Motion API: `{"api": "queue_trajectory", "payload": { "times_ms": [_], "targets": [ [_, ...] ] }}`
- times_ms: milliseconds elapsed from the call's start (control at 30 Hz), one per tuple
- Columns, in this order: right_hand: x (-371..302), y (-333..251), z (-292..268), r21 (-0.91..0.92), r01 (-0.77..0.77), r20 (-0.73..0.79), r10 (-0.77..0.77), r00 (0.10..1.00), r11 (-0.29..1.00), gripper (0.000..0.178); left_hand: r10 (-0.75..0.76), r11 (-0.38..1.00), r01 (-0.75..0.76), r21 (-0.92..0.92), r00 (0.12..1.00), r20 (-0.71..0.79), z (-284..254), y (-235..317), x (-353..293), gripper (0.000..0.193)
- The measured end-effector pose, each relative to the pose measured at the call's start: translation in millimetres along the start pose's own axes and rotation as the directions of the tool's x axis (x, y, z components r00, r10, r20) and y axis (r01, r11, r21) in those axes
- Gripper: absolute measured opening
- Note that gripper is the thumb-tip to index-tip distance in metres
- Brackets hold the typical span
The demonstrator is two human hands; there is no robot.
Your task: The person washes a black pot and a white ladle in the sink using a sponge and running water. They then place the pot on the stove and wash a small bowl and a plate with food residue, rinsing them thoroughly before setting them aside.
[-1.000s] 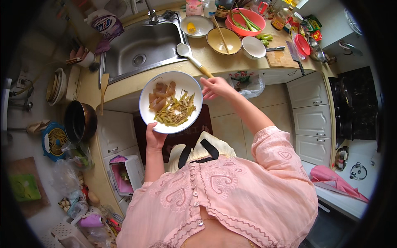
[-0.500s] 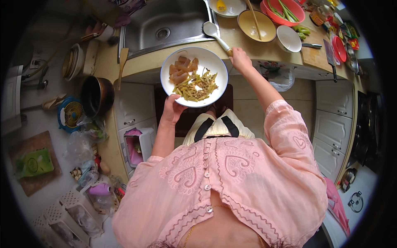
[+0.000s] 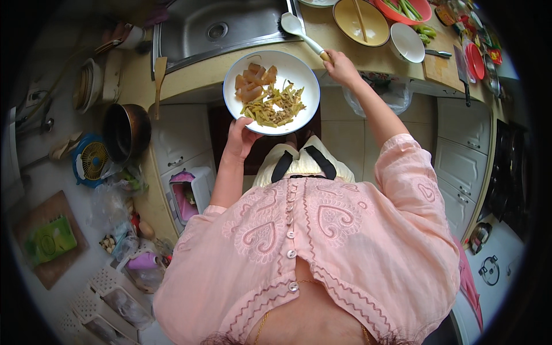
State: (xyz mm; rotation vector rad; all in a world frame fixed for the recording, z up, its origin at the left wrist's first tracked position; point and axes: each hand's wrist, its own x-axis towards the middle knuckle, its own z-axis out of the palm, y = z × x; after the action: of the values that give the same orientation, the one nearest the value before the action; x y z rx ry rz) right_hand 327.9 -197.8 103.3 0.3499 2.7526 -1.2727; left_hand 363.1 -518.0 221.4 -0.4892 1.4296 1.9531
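My left hand (image 3: 242, 135) grips the near rim of a white bowl (image 3: 299, 69) with a blue edge, held in front of the counter. Inside it sit brown translucent chunks (image 3: 253, 82) and, nearer me, a heap of chopped green-yellow vegetable pieces (image 3: 273, 109). My right hand (image 3: 342, 68) is closed round the handle of a white ladle (image 3: 292, 24). The ladle's head lies over the counter by the sink's right edge, apart from the bowl.
Beyond the bowl is a steel sink (image 3: 230, 17). A yellow bowl (image 3: 345, 23) with chopsticks, a white bowl (image 3: 406, 43), a red basin (image 3: 414, 17) and a knife (image 3: 462, 75) stand at right. At left are a wooden spatula (image 3: 159, 86) and a dark pot (image 3: 123, 132).
My right hand and the ladle have shifted slightly up and to the right. The bowl sits slightly higher in view, and the surroundings have shifted as my head moved.
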Motion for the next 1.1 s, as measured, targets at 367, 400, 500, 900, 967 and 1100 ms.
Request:
{"api": "queue_trajectory", "payload": {
  "times_ms": [367,400,500,900,967,1100],
  "targets": [
    [-128,-83,-81,0.02,0.254,0.131,-0.254,0.958,0.967,0.04,-0.054,0.997,0.047,0.062,0.993,0.107,18,-14,18,0.05],
    [-143,-79,-89,-0.034,0.239,0.188,-0.229,0.955,0.97,0.038,-0.062,0.995,0.051,0.088,0.991,0.123,33,-25,19,0.05],
    [-170,-73,-90,-0.095,0.226,0.23,-0.2,0.953,0.969,0.041,-0.059,0.994,0.044,0.101,0.987,0.147,69,-41,16,0.051],
    [-210,39,-158,-0.481,0.311,0.261,-0.205,0.943,0.82,0.057,-0.057,0.993,0.063,-0.104,0.997,0.054,183,-156,-15,0.05],
    [-213,60,-171,-0.52,0.303,0.268,-0.184,0.946,0.798,0.055,-0.069,0.983,0.075,-0.166,0.997,0.04,193,-174,-17,0.047],
    [-225,72,-202,-0.482,0.231,0.285,-0.099,0.954,0.845,0.045,-0.084,0.99,0.083,-0.117,0.996,-0.008,202,-199,-14,0.047]
  ]
}}
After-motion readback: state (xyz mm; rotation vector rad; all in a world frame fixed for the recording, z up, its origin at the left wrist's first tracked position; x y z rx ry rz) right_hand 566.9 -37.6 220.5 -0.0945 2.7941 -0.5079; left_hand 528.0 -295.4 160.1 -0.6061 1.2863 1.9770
